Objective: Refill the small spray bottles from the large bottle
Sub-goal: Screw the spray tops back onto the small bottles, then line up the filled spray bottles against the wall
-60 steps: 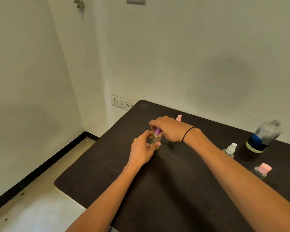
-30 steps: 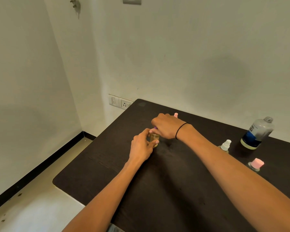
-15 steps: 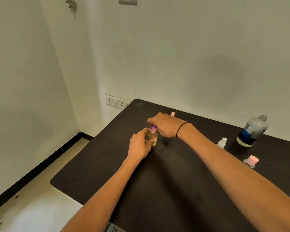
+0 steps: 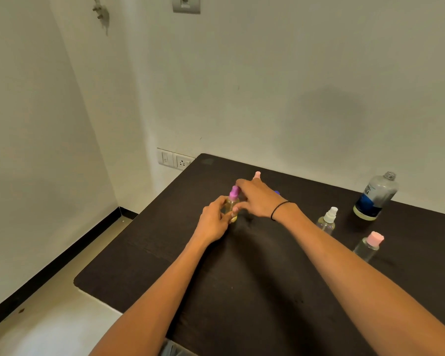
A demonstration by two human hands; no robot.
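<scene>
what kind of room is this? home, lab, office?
Can't tell exactly: a bare indoor room corner. Plain white walls, a wall socket and a dark table holding small spray bottles and a large bottle.

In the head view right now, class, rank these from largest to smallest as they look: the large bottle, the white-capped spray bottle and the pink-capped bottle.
1. large bottle, clearly largest.
2 and 3. white-capped spray bottle and pink-capped bottle: they look about alike, and the pink-capped one stands nearer the camera, so I leave them unranked.
</scene>
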